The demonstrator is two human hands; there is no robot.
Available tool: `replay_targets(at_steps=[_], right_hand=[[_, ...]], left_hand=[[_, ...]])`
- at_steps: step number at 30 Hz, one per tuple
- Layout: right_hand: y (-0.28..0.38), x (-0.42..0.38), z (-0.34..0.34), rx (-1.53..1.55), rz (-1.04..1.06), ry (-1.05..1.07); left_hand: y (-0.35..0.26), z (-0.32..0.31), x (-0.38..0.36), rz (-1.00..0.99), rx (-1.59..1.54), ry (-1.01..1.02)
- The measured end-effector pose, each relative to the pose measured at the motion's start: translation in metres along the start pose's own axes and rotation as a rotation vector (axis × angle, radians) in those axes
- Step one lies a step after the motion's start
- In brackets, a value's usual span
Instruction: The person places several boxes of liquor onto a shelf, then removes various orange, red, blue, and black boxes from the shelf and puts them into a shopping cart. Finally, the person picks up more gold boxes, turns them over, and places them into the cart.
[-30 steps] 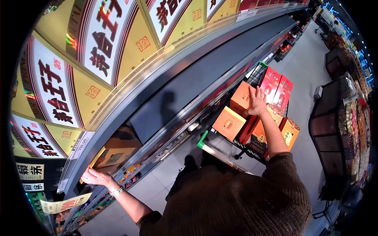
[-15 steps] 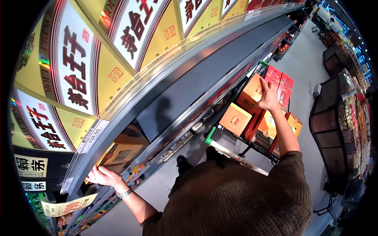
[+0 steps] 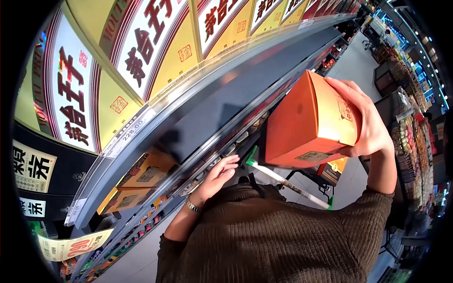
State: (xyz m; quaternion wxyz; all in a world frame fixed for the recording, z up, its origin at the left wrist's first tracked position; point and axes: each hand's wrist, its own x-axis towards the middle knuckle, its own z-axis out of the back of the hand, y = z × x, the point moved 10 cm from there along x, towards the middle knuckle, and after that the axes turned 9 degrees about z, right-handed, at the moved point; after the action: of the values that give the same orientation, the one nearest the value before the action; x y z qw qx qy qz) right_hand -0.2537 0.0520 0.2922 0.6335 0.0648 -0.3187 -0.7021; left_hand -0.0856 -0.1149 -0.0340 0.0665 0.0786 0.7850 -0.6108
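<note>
We held our right hand [image 3: 373, 123] raised with its fingers spread and curled in a grip, the forearm upright below it, while our left hand [image 3: 218, 174], watch at the wrist, reached forward with loose, open fingers.

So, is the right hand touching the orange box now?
Touching. The head view shows the right hand wrapped around the far end of the orange box, fingers on its top edge, lifting it clear.
</note>
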Motion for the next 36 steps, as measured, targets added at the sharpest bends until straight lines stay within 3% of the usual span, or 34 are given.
replay_targets(at_steps=[2, 4, 8, 10, 13, 17, 20, 21, 22, 25, 26, 28, 31, 33, 36], right_hand=[[-0.025, -0.003, -0.017, 0.416, -0.152, -0.062], [-0.037, 0.001, -0.050, 0.717, -0.375, -0.045], [-0.088, 0.010, -0.097, 0.766, -0.479, 0.106], [-0.118, 0.007, -0.124, 0.935, -0.544, 0.021], [-0.137, 0.011, -0.150, 1.046, -0.463, -0.060], [-0.171, -0.003, -0.177, 1.211, -0.499, -0.524], [-0.160, -0.005, -0.203, 1.471, -0.435, -0.608], [-0.163, -0.008, -0.208, 1.516, -0.364, -0.597], [-0.163, -0.008, -0.212, 1.609, -0.295, -0.625], [-0.155, -0.022, -0.238, 1.543, -0.320, -0.506], [-0.167, -0.035, -0.254, 1.595, -0.361, -0.450], [-0.165, -0.044, -0.270, 1.638, -0.353, -0.297], [-0.157, -0.053, -0.274, 1.438, -0.448, -0.160], [-0.154, -0.054, -0.275, 1.325, -0.382, -0.085], [-0.162, -0.068, -0.277, 0.911, -0.140, -0.022]], left_hand=[[0.011, -0.024, 0.020, 0.210, -0.550, 0.126], [-0.013, -0.052, 0.027, 0.092, -0.705, 0.256], [0.039, -0.061, 0.015, 0.305, -0.922, 0.294], [0.054, -0.054, 0.010, 0.288, -0.957, 0.248], [0.058, -0.037, 0.003, 0.257, -0.883, 0.194], [0.059, -0.020, -0.008, 0.202, -0.838, 0.114], [0.074, -0.003, -0.015, 0.112, -0.778, 0.048], [0.104, 0.001, -0.013, 0.177, -0.999, 0.087], [0.096, 0.007, -0.015, 0.140, -0.898, 0.030], [0.072, 0.016, -0.026, 0.056, -0.657, -0.101], [0.076, 0.018, -0.027, 0.059, -0.747, -0.113], [0.054, 0.020, -0.030, -0.037, -0.642, -0.085], [0.026, 0.022, -0.035, -0.137, -0.612, -0.131], [0.022, 0.029, -0.039, -0.152, -0.531, -0.223], [0.016, 0.038, -0.040, -0.168, -0.543, -0.293]])
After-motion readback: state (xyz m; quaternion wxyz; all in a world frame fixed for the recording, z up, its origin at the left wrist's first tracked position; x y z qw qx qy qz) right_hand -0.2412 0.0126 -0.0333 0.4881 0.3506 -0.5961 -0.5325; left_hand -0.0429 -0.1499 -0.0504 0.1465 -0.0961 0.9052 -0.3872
